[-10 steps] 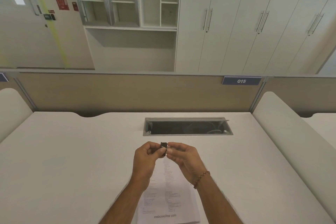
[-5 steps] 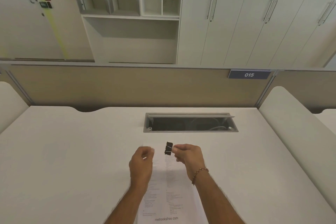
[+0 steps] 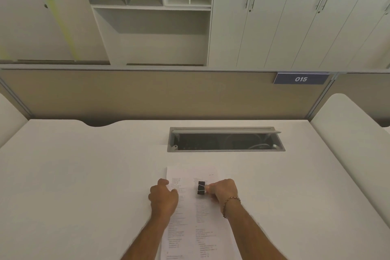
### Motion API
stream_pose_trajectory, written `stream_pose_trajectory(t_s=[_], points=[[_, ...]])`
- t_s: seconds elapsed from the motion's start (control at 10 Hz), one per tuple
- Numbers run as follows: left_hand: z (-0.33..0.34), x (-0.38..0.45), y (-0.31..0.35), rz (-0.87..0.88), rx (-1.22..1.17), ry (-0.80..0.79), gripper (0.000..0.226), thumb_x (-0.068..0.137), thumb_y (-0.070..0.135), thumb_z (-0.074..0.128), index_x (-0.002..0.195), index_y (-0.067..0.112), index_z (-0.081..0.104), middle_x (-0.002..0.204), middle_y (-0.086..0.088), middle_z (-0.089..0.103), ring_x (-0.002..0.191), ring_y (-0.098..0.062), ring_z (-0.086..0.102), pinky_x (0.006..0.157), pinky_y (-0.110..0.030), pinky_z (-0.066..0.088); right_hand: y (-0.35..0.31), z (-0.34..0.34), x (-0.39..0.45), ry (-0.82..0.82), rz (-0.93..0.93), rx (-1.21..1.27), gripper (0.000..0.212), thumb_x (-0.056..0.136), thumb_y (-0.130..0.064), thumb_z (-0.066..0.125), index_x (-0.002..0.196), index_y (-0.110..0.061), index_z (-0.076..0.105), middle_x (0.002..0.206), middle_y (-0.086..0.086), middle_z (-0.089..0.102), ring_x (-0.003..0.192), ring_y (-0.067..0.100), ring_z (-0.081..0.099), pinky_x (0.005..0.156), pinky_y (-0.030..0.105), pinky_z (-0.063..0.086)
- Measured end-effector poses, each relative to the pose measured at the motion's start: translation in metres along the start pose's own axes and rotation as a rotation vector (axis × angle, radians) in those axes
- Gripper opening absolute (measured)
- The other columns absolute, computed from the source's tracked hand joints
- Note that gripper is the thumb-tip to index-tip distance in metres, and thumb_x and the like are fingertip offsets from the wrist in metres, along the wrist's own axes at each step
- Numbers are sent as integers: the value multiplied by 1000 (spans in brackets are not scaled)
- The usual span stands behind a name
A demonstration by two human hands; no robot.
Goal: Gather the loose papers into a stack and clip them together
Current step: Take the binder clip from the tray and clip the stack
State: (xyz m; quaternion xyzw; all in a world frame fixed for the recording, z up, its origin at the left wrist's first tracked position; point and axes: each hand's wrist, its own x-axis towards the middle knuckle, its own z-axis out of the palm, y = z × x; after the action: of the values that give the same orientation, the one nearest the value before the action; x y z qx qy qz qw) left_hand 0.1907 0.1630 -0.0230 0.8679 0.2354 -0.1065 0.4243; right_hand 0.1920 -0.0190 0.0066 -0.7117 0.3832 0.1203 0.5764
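A stack of white printed papers lies flat on the white desk, its long side running away from me. My right hand pinches the wire handles of a small black binder clip, holding it above the upper middle of the top sheet with its jaws spread. My left hand hovers over the left edge of the papers, fingers loosely curled and holding nothing. Both forearms cover the lower part of the stack.
An open cable tray is sunk into the desk just beyond the papers. A beige partition with a blue "015" label closes the far edge. White side panels stand at left and right.
Both hands held the clip together a second ago. My left hand let go and moved left and down toward the papers; my right hand keeps the clip, now opened.
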Motion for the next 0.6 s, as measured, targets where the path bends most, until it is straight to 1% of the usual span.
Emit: stream_pose_trajectory(t_s=[0.1, 0.2, 0.3, 0.4, 0.5, 0.6], points=[[4, 6, 8, -46, -2, -35, 50, 87, 26, 63, 133, 19, 45, 126, -11, 60, 106, -31, 63, 80, -44, 63, 1, 5, 6, 9, 27, -48, 44, 71, -1, 78, 43, -11, 45, 26, -4, 43, 21, 9, 38, 33, 12, 30], [7, 5, 20, -110, -18, -65, 52, 81, 27, 63, 127, 16, 41, 120, -12, 61, 101, -32, 65, 80, -46, 63, 0, 8, 6, 1, 28, -106, 39, 76, -7, 71, 48, -12, 44, 21, -6, 42, 25, 6, 41, 32, 11, 31], [6, 8, 31, -202, 28, -56, 59, 76, 29, 67, 125, 14, 39, 119, -14, 61, 103, -33, 63, 89, -50, 58, 3, 9, 7, 21, 26, -54, 17, 80, -11, 70, 68, -12, 59, 39, -2, 61, 50, 15, 58, 52, 19, 53], [5, 23, 31, -291, -24, -95, 67, 63, 31, 71, 123, 7, 51, 112, -12, 67, 101, -34, 65, 92, -49, 57, 8, 11, 9, 46, 15, -56, 8, 79, -13, 71, 83, -12, 65, 73, 4, 68, 66, 20, 64, 71, 31, 60], [16, 43, 20, -314, -101, -161, 61, 53, 33, 70, 109, 10, 63, 104, -12, 71, 100, -35, 65, 88, -47, 59, 11, 12, 18, 14, 18, -86, 8, 79, -13, 71, 82, -12, 64, 76, 5, 67, 66, 20, 64, 69, 28, 60], [13, 33, 23, -334, -174, -156, 43, 55, 28, 71, 93, 10, 64, 102, -14, 70, 101, -37, 65, 88, -50, 59, 9, 13, 21, 20, 8, -93, 16, 79, -14, 73, 73, -11, 59, 66, 3, 61, 56, 17, 59, 49, 14, 53]])
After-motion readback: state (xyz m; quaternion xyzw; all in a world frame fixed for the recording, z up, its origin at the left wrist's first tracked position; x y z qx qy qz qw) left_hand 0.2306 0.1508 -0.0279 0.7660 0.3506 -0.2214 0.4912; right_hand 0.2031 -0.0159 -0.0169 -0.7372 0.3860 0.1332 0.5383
